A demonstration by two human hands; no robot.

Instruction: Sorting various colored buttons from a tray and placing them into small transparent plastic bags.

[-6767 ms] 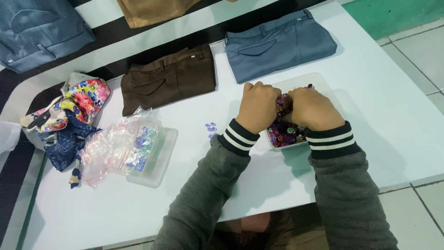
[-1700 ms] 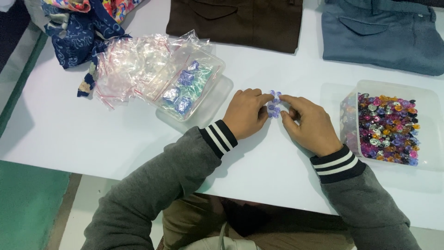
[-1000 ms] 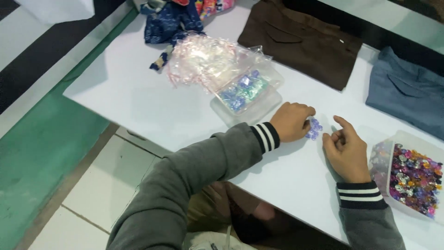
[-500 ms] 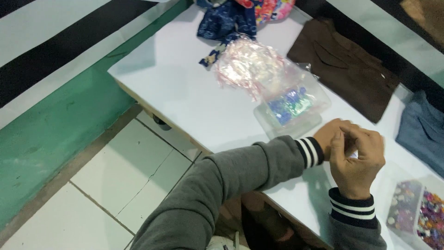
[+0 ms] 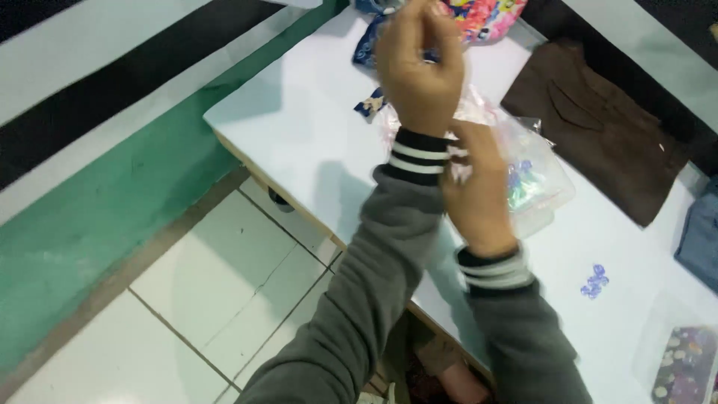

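Two hands are raised above the tabletop, one in front of the other in the middle of the frame. Nearest the camera, at lower centre, the right hand hangs with its back toward the lens, fingers pointing up toward the other wrist; its grip is hidden behind the hand and motion blur, so I cannot tell whether it is pressed together or spread. Just above it, at upper centre, the left hand is lifted higher, fingers curled in with the fingertips drawn close at the top edge of the frame; whether something small is pinched there cannot be made out.

Directly behind and below both hands, on the tabletop, lies a crinkled clear plastic bag spilling over a clear tray of shiny blue and green pieces. It sits right of centre, closer to the right hand than to the left, with its long axis running from upper left to lower right.

Lower right, a small blue flower-shaped piece lies alone on the white surface, well apart from both hands. At the bottom right corner is a clear box of mixed coloured pieces.

Farther off, a folded brown garment lies at upper right, and bright patterned fabric at the top edge.
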